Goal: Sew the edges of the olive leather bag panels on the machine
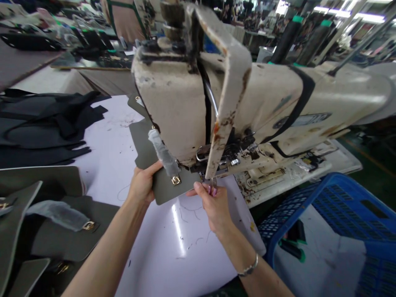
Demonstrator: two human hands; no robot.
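Left hand [142, 184] grips the grey panel [161, 185] (gold buckle attached); right hand [213, 204], at 3 o'clock, pinches small snips [213, 183] under the sewing machine [235, 107].

A sewing factory: worn industrial sewing machine [247, 103], stacked cut panels [40, 128], rows of worktables [27, 62] behind

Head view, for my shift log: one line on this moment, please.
left hand: holds grey panel | right hand: at sewing machine needle area | blue crate: right
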